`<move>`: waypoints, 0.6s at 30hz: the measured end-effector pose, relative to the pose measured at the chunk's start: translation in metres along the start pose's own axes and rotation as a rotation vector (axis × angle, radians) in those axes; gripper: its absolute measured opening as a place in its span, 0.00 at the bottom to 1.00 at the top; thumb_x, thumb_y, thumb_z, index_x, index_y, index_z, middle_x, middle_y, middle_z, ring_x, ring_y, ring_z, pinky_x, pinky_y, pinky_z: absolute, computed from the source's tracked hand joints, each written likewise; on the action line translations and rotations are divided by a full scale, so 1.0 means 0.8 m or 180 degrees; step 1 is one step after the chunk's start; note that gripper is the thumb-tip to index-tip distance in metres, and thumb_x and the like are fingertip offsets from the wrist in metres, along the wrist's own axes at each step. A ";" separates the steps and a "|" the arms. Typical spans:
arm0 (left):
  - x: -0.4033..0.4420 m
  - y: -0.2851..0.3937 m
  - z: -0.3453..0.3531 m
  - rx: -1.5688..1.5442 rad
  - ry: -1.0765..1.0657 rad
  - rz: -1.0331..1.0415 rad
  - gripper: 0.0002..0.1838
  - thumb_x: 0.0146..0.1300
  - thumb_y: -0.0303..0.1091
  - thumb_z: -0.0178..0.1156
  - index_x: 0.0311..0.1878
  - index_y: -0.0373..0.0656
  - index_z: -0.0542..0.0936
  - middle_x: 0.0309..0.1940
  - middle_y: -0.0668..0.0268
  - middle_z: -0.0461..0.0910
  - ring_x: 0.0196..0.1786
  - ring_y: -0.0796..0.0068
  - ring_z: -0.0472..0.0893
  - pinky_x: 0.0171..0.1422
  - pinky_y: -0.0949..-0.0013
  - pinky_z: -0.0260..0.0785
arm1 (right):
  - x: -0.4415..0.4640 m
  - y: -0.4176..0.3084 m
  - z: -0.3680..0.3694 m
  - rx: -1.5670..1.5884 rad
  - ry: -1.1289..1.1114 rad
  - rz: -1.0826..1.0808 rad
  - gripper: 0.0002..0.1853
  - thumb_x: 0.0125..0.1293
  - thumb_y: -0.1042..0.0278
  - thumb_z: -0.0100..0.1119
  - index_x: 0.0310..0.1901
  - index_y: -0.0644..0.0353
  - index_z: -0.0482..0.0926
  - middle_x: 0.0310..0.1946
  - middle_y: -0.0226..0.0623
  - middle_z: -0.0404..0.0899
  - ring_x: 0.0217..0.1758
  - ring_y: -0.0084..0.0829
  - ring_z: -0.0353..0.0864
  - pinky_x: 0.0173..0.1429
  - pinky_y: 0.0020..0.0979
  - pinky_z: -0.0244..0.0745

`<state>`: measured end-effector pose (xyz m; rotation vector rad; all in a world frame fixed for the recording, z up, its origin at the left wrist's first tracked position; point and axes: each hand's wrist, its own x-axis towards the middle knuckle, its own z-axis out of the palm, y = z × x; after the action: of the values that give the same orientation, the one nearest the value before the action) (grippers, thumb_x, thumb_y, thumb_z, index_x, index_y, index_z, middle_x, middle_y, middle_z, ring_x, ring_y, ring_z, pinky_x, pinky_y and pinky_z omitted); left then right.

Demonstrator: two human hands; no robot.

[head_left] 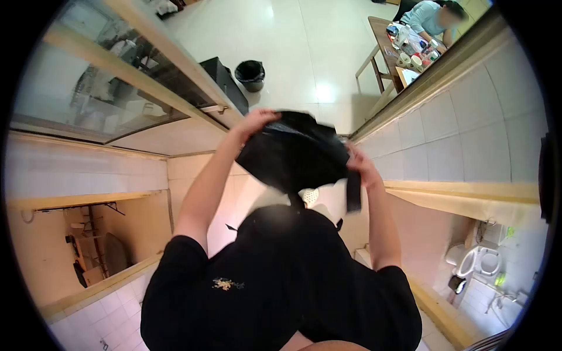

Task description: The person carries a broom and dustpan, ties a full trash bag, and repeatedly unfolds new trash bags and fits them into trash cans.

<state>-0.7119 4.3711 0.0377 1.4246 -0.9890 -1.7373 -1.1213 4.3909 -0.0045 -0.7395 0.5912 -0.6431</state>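
Note:
A black, slightly shiny sheet [293, 149] that looks like a plastic bag is stretched out in front of my chest. My left hand [261, 121] pinches its upper left edge. At the right edge, my right hand [362, 165] grips it, and a dark strip [353, 192] hangs below that hand. The fingertips of both hands are partly hidden by the black material. Its lower edge narrows toward my black shirt.
A lined black bin [250, 76] stands on the floor ahead, beside a dark box [224, 82]. At upper right, a person [430, 20] sits at a cluttered table [377, 29]. A glass-paned door frame [170, 64] is left; a tiled wall [433, 140] is right. A toilet [487, 261] shows at lower right.

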 end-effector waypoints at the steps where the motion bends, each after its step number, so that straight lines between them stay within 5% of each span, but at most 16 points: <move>1: 0.039 0.004 -0.025 0.0126 0.0033 0.0077 0.12 0.69 0.38 0.63 0.46 0.39 0.85 0.36 0.70 0.85 0.39 0.81 0.83 0.45 0.74 0.75 | 0.028 -0.013 -0.021 0.0872 0.0468 -0.0588 0.38 0.67 0.65 0.64 0.76 0.56 0.59 0.64 0.35 0.74 0.58 0.34 0.81 0.62 0.35 0.76; 3: 0.079 0.053 -0.025 -0.0699 0.0104 -0.0059 0.13 0.69 0.38 0.62 0.47 0.38 0.84 0.37 0.69 0.86 0.41 0.79 0.84 0.45 0.73 0.77 | 0.107 -0.027 -0.089 0.2128 -0.0254 -0.1511 0.32 0.76 0.50 0.48 0.75 0.57 0.60 0.68 0.35 0.71 0.61 0.35 0.78 0.76 0.43 0.62; 4: 0.121 0.060 -0.037 -0.0896 0.0234 0.0104 0.11 0.70 0.35 0.61 0.49 0.39 0.84 0.38 0.67 0.86 0.40 0.77 0.84 0.46 0.73 0.77 | 0.149 -0.037 -0.087 0.1995 0.0729 -0.1556 0.35 0.73 0.41 0.50 0.71 0.60 0.66 0.66 0.38 0.74 0.65 0.37 0.75 0.78 0.44 0.56; 5: 0.167 0.067 -0.054 -0.0908 0.0290 0.0271 0.11 0.70 0.34 0.60 0.49 0.39 0.83 0.39 0.67 0.86 0.41 0.77 0.84 0.46 0.74 0.77 | 0.184 -0.046 -0.093 0.3062 -0.0422 -0.1276 0.41 0.69 0.30 0.49 0.67 0.61 0.70 0.65 0.40 0.75 0.69 0.40 0.71 0.78 0.44 0.56; 7: 0.226 0.095 -0.075 -0.0940 0.0423 0.0557 0.11 0.71 0.33 0.59 0.51 0.39 0.83 0.41 0.66 0.86 0.41 0.77 0.84 0.46 0.74 0.76 | 0.255 -0.058 -0.099 0.1990 0.0970 -0.0353 0.47 0.64 0.20 0.47 0.65 0.61 0.73 0.64 0.42 0.76 0.70 0.42 0.70 0.78 0.44 0.57; 8: 0.259 0.114 -0.089 -0.1132 0.0348 0.0613 0.10 0.72 0.31 0.57 0.52 0.39 0.81 0.41 0.67 0.85 0.41 0.78 0.84 0.46 0.74 0.76 | 0.300 -0.061 -0.140 0.1690 0.0239 -0.0272 0.48 0.63 0.19 0.46 0.66 0.59 0.73 0.64 0.36 0.76 0.68 0.39 0.71 0.75 0.39 0.62; 11: 0.367 0.151 -0.141 -0.1105 0.0591 0.0858 0.09 0.74 0.32 0.57 0.51 0.39 0.81 0.40 0.68 0.84 0.40 0.79 0.83 0.46 0.74 0.76 | 0.388 -0.159 -0.101 0.0844 0.0557 -0.0553 0.45 0.69 0.23 0.43 0.68 0.60 0.70 0.66 0.40 0.74 0.70 0.40 0.71 0.76 0.40 0.60; 12: 0.398 0.166 -0.156 -0.1140 0.0601 0.0972 0.09 0.74 0.33 0.56 0.51 0.40 0.80 0.40 0.70 0.84 0.40 0.80 0.82 0.47 0.75 0.75 | 0.426 -0.185 -0.091 0.1010 0.1005 -0.0503 0.41 0.73 0.29 0.42 0.71 0.60 0.67 0.56 0.40 0.82 0.55 0.38 0.81 0.63 0.38 0.73; 18: 0.544 0.270 -0.256 -0.1157 0.0699 0.1260 0.12 0.78 0.39 0.53 0.51 0.43 0.78 0.43 0.76 0.79 0.46 0.86 0.76 0.52 0.78 0.70 | 0.629 -0.268 -0.179 -0.0470 0.1313 0.1225 0.45 0.56 0.13 0.48 0.22 0.57 0.82 0.19 0.31 0.76 0.24 0.29 0.74 0.34 0.25 0.66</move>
<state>-0.5799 3.8626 -0.0031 1.0730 -0.7310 -1.3531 -0.9557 3.8532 -0.0568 -0.6079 1.1393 -0.3947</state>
